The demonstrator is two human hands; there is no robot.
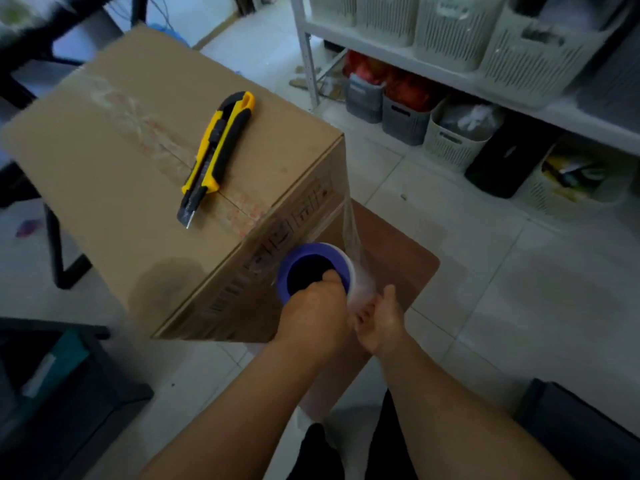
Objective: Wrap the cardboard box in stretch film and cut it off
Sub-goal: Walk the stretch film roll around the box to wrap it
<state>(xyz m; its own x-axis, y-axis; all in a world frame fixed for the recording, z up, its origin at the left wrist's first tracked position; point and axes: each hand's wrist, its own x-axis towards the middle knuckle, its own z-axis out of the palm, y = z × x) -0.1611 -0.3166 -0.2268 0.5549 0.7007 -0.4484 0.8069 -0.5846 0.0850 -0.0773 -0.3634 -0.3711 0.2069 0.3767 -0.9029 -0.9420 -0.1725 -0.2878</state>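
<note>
Cardboard box [145,202] sitting on brown worktop [398,258], utility knife [216,154] lying on top. Left hand [313,317] gripping stretch film roll [313,271] w/ thumb in blue core; right hand [381,323] gripping roll's side. Film [349,220] stretching to box corner. Shelf baskets [453,136] holding misc items.

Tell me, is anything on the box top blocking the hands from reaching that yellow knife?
Nothing visible does. The utility knife lies alone on the cardboard box top, but both hands, left hand and right hand, are on the film roll.
</note>
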